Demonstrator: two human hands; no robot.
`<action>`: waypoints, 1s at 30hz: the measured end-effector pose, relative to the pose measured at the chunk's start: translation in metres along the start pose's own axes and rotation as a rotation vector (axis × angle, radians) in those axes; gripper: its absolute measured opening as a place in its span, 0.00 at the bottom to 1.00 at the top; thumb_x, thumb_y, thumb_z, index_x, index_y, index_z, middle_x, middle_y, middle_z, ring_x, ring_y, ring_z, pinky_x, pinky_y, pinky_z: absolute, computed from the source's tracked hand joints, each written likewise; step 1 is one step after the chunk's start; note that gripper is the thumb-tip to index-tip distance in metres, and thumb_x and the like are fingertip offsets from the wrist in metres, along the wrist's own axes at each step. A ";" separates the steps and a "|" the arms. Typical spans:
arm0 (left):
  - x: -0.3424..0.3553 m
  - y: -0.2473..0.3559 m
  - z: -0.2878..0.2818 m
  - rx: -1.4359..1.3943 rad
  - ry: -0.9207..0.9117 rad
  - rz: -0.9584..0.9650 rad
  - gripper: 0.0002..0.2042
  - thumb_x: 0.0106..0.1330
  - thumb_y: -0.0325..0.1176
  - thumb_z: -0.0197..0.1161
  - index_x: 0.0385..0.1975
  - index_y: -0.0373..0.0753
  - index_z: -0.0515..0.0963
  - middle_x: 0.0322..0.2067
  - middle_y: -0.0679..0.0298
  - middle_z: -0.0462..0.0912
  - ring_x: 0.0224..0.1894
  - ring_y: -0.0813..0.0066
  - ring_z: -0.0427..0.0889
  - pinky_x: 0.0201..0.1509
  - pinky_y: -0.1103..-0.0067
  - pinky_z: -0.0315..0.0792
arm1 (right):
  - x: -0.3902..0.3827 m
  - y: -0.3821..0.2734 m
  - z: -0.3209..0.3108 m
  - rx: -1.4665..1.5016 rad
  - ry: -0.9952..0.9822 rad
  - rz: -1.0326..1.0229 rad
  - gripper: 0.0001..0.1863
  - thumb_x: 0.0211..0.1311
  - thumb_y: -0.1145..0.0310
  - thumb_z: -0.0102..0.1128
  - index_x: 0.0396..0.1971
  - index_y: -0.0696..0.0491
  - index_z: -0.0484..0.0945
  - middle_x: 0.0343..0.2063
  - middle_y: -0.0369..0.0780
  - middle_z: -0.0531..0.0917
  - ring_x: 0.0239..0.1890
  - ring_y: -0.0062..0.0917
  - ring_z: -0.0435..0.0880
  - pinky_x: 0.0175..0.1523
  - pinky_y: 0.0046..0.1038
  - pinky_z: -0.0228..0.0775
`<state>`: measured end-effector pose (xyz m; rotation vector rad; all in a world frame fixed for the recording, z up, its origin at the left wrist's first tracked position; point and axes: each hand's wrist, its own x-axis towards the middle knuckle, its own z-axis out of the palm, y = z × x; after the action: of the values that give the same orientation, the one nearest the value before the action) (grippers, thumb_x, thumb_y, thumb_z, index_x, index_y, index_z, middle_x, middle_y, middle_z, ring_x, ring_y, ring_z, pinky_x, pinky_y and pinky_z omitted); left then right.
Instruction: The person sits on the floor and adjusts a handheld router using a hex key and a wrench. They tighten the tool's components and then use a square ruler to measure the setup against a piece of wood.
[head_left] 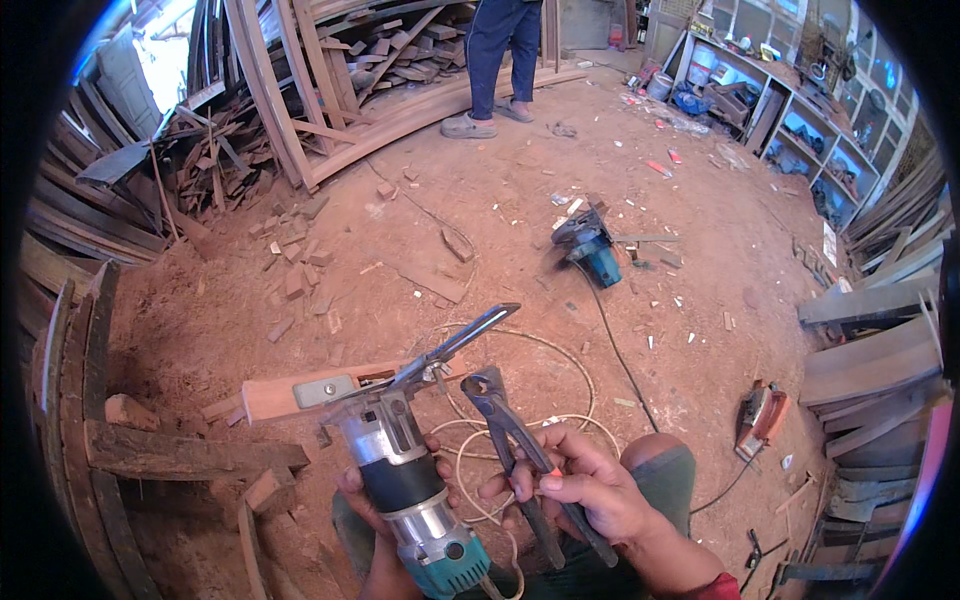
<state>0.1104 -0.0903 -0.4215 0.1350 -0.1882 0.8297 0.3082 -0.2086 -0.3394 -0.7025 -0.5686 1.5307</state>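
Note:
My left hand (355, 492) is wrapped round the body of a trim router (405, 487) with a silver, black and teal casing. The router's flat base (465, 335) is tilted upward, seen nearly edge-on. In my right hand (605, 490) is a pair of dark metal pincers (500, 405), gripped by the handles with the jaws pointing up and left, close to the router. Behind the router's head lies a wooden piece (270, 399) with a metal plate on it, partly hidden. A pale cord (590, 385) loops on the floor beyond my hands.
A teal circular saw (595, 250) rests on the dusty floor ahead. An orange power tool (762, 418) lies at the right. Wood scraps (295, 280) are scattered about. A person (500, 60) stands by a wooden frame (400, 125). Shelves (790, 120) line the far right; timber (190, 450) flanks me.

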 end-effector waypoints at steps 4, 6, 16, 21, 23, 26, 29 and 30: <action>-0.001 -0.001 0.001 -0.005 0.025 -0.030 0.46 0.58 0.57 0.61 0.67 0.29 0.50 0.53 0.37 0.67 0.51 0.37 0.74 0.41 0.43 0.79 | 0.003 -0.001 -0.002 -0.117 -0.038 -0.061 0.19 0.68 0.73 0.51 0.56 0.62 0.63 0.39 0.47 0.77 0.57 0.44 0.77 0.54 0.40 0.77; -0.003 -0.001 -0.001 0.017 0.045 -0.029 0.46 0.57 0.58 0.61 0.66 0.29 0.52 0.52 0.37 0.68 0.51 0.39 0.75 0.41 0.45 0.80 | 0.004 0.002 -0.007 -0.112 -0.090 -0.095 0.20 0.69 0.75 0.50 0.58 0.63 0.61 0.42 0.46 0.77 0.56 0.35 0.78 0.53 0.34 0.76; -0.006 0.003 -0.007 0.063 0.012 -0.049 0.42 0.62 0.52 0.61 0.67 0.29 0.52 0.55 0.38 0.66 0.54 0.38 0.73 0.45 0.41 0.76 | 0.006 0.001 -0.006 -0.189 -0.050 -0.106 0.19 0.68 0.75 0.51 0.56 0.63 0.63 0.42 0.47 0.80 0.46 0.26 0.80 0.46 0.27 0.76; -0.005 0.000 -0.004 0.043 0.026 -0.048 0.42 0.62 0.52 0.62 0.67 0.30 0.51 0.55 0.39 0.66 0.53 0.38 0.74 0.45 0.41 0.76 | 0.006 -0.005 -0.007 -0.323 -0.041 -0.102 0.19 0.69 0.74 0.52 0.56 0.62 0.63 0.40 0.46 0.81 0.43 0.24 0.82 0.44 0.26 0.77; -0.005 0.000 -0.004 0.056 0.022 -0.040 0.42 0.62 0.52 0.62 0.67 0.31 0.51 0.55 0.39 0.66 0.53 0.39 0.74 0.45 0.42 0.76 | 0.005 -0.005 -0.001 -0.368 0.017 -0.109 0.19 0.69 0.72 0.52 0.56 0.62 0.64 0.39 0.45 0.82 0.39 0.21 0.82 0.39 0.25 0.76; -0.005 0.000 -0.004 0.083 0.026 -0.041 0.42 0.61 0.52 0.62 0.67 0.33 0.51 0.55 0.38 0.66 0.53 0.39 0.74 0.44 0.43 0.77 | 0.007 -0.009 -0.006 -0.432 0.023 -0.027 0.17 0.69 0.72 0.53 0.54 0.60 0.65 0.35 0.44 0.81 0.32 0.20 0.79 0.33 0.22 0.71; -0.005 0.001 -0.006 0.101 0.032 -0.057 0.42 0.61 0.53 0.62 0.67 0.34 0.51 0.55 0.38 0.66 0.53 0.39 0.74 0.44 0.44 0.78 | 0.007 -0.011 -0.007 -0.437 0.030 0.023 0.16 0.69 0.73 0.53 0.54 0.58 0.66 0.33 0.43 0.79 0.27 0.18 0.75 0.30 0.19 0.66; -0.005 0.000 -0.006 0.104 0.036 -0.061 0.42 0.61 0.53 0.62 0.68 0.35 0.51 0.55 0.38 0.66 0.53 0.39 0.74 0.43 0.44 0.78 | 0.007 -0.011 -0.006 -0.430 0.038 0.029 0.16 0.69 0.73 0.53 0.54 0.57 0.66 0.32 0.42 0.79 0.25 0.17 0.73 0.29 0.19 0.64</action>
<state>0.1075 -0.0928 -0.4287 0.2223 -0.1065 0.7810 0.3204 -0.2014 -0.3364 -1.0682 -0.8743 1.4308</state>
